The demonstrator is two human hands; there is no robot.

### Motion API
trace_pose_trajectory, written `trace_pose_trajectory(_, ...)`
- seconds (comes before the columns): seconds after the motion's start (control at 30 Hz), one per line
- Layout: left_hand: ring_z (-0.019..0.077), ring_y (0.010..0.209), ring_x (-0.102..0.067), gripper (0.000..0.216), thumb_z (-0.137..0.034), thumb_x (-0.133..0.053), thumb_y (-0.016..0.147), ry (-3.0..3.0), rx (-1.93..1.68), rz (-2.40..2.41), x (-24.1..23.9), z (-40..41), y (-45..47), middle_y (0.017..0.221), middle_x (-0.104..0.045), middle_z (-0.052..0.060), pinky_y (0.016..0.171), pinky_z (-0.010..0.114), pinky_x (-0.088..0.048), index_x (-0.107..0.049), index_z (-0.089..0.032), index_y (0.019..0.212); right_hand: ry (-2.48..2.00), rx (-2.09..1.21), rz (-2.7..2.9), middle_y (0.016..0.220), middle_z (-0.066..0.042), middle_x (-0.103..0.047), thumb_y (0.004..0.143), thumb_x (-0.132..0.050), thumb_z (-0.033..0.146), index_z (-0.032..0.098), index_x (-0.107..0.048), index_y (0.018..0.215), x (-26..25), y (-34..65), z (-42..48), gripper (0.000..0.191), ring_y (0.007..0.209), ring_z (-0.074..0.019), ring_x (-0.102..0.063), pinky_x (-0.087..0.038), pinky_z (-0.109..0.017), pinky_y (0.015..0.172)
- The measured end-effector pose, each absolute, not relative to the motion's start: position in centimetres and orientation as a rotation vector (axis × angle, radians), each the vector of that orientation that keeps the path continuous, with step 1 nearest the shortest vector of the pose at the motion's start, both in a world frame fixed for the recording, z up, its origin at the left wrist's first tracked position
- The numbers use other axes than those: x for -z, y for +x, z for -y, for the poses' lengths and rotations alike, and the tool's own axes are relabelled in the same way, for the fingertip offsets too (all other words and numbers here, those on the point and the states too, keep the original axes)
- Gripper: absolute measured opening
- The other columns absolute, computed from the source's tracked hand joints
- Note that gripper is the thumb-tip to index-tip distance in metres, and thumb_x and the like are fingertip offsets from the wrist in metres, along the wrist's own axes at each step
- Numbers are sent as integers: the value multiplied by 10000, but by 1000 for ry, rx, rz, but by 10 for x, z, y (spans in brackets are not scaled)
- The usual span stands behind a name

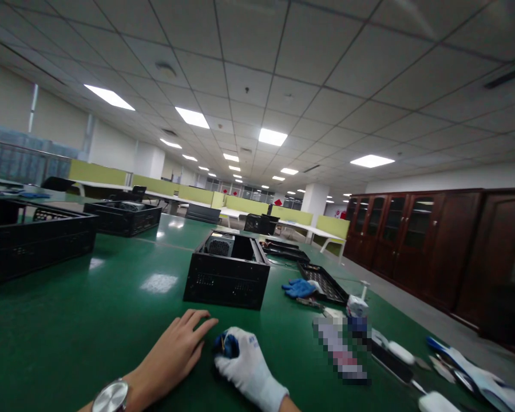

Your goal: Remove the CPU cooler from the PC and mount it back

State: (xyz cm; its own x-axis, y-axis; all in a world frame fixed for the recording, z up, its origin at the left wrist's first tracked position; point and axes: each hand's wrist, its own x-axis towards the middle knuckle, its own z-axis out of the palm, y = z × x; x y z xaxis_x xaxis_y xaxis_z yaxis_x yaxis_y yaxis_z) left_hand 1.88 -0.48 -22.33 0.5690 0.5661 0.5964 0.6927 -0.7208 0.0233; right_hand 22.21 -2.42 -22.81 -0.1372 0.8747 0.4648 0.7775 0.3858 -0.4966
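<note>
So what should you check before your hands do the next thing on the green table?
1. Left hand bare and flat on the green table, holding nothing: ok.
2. Right hand gloved in white: ok.
3. Right hand grips a small dark blue thing; what it is: cannot tell.
4. Open black computer case sits just beyond both hands, untouched: ok.
5. Blue gloves and loose tools lie to the right, clear of the hands: ok.
</note>
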Motion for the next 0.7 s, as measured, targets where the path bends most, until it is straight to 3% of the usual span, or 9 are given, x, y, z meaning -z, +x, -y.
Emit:
trace_pose_trajectory(0.2, 312, 1338, -441, 402, -226, -517, 987, -2395, 939, 984, 150, -61, 43, 1371, -553, 107, 1119, 518, -395, -516, -217, 1388, -1379, -590, 1658, 769, 20, -668, 598, -748, 86, 151, -719, 859, 209, 221, 31, 271, 762, -168, -604, -408, -219, 650)
trace_pose_trajectory(0.3, 294, 1268, -518, 349, -310, -561, 1000, -2315, 948, 1045, 119, -100, 68, 1333, -575, 107, 1056, 526, -450, -551, -190, 1328, -1385, -627, 1606, 779, 4, -682, 604, -726, 79, 149, -710, 874, 203, 229, 37, 278, 805, -198, -634, -427, -234, 671)
trace_pose_trajectory(0.43, 232, 1023, -651, 298, -368, -626, 973, -2238, 882, 1226, 113, -127, 92, 1195, -643, 80, 884, 455, -560, -615, -168, 1193, -1374, -624, 1626, 836, -21, -721, 660, -664, 128, 160, -695, 914, 204, 264, 46, 257, 847, -223, -664, -459, -264, 728)
trace_pose_trajectory(0.57, 222, 988, -660, 300, -379, -622, 975, -2229, 810, 1336, 119, -129, 95, 1164, -653, 76, 858, 437, -570, -618, -163, 1183, -1487, -489, 1525, 960, -57, -745, 752, -614, 250, 178, -671, 956, 210, 319, 57, 224, 960, -252, -670, -473, -309, 845)
trace_pose_trajectory(0.7, 216, 971, -664, 292, -385, -620, 976, -2254, 757, 1381, 114, -115, 90, 1141, -661, 71, 853, 431, -570, -625, -161, 1163, -1643, -354, 1417, 1028, -95, -749, 768, -611, 407, 185, -646, 995, 218, 360, 61, 320, 1015, -299, -665, -468, -372, 916)
